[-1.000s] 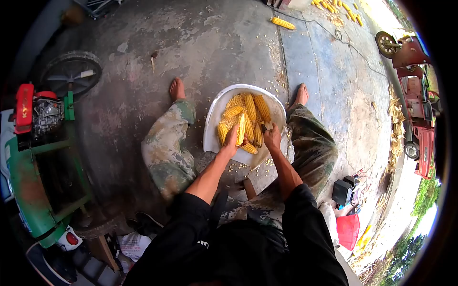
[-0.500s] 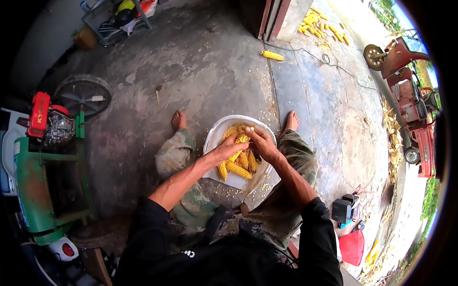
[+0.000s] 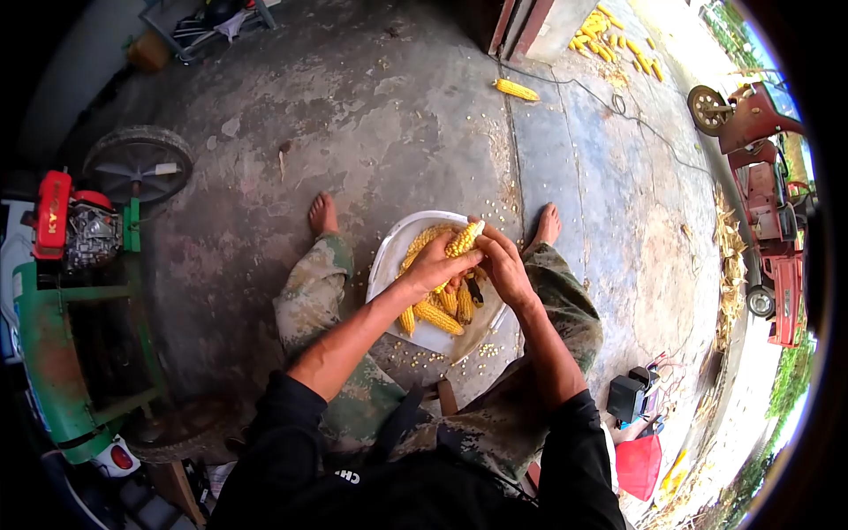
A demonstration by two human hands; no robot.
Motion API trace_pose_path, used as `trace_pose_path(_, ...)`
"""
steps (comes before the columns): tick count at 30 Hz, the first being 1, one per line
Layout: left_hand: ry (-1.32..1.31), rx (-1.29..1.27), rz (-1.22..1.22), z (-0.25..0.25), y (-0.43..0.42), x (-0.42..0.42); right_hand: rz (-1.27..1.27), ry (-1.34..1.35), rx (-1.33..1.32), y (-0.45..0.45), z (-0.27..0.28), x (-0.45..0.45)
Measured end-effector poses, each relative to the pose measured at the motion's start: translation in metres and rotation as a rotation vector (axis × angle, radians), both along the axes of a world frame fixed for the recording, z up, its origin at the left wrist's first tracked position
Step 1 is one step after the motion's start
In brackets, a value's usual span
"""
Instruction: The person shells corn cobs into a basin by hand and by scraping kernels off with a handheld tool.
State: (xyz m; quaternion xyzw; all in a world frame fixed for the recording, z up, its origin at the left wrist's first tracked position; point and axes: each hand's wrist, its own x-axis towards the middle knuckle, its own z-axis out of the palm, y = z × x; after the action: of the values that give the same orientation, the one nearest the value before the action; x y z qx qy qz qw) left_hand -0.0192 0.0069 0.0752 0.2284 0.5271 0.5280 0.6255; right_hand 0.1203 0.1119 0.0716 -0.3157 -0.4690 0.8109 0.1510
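Note:
A yellow corn cob is tilted over a white basin between my knees. My left hand wraps round the cob's lower part. Against its upper right side, near the pale tip, my right hand presses with bent fingers. Under my hands the basin holds several more yellow cobs and loose kernels. Part of the cob is hidden by my fingers.
A green machine with a red engine and a wheel stands at the left. One cob lies on the floor ahead, near a black cable. More cobs, a red vehicle and a black box are at the right.
Compared with half a second ago, the cob's tip shows more clearly between my hands, and my right hand has shifted down and right along it. The camera view has shifted slightly.

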Motion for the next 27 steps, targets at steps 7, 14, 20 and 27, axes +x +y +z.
trace_pose_path(7, 0.136, 0.065, -0.046, 0.008, 0.004, -0.006, -0.025, 0.014, 0.09, -0.002, 0.015, -0.008)
trace_pose_path(14, 0.062, 0.164, -0.093, 0.002, 0.006, -0.007, 0.052, 0.03, 0.107, 0.009, 0.015, 0.0)
trace_pose_path(20, 0.033, 0.132, -0.056, 0.004, 0.001, -0.007, 0.177, 0.07, 0.121, 0.013, 0.008, 0.004)
trace_pose_path(27, 0.267, 0.116, -0.01, 0.004, 0.003, -0.005, -0.007, 0.045, 0.056, 0.003, 0.007, -0.005)
